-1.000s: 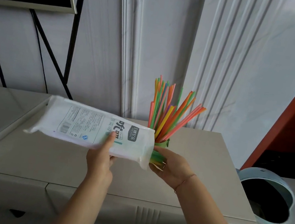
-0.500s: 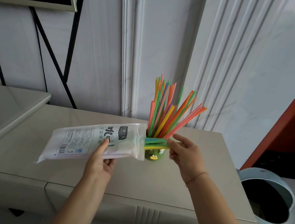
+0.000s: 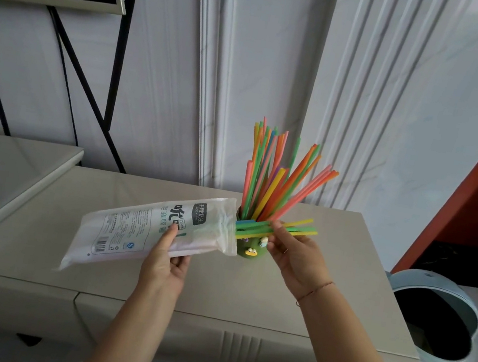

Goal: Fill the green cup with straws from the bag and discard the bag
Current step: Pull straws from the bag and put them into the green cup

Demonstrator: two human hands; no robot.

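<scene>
The green cup (image 3: pixel 249 251) on the cabinet top (image 3: pixel 353 265) bristles with straws (image 3: pixel 268 170); the right hand (image 3: pixel 292 254) pinches a small bunch (image 3: pixel 299 228) half out of the bag (image 3: pixel 143 227), which the left hand (image 3: pixel 165 263) grips between thumb and fingers; it looks nearly empty, perhaps; binning remains

bag (image 3: pixel 145 231) thin glossy plastic, crinkled; straws (image 3: pixel 277 174) smooth bright plastic; cup (image 3: pixel 250 251) matt green; cabinet top (image 3: pixel 344 263) smooth satin beige.
</scene>
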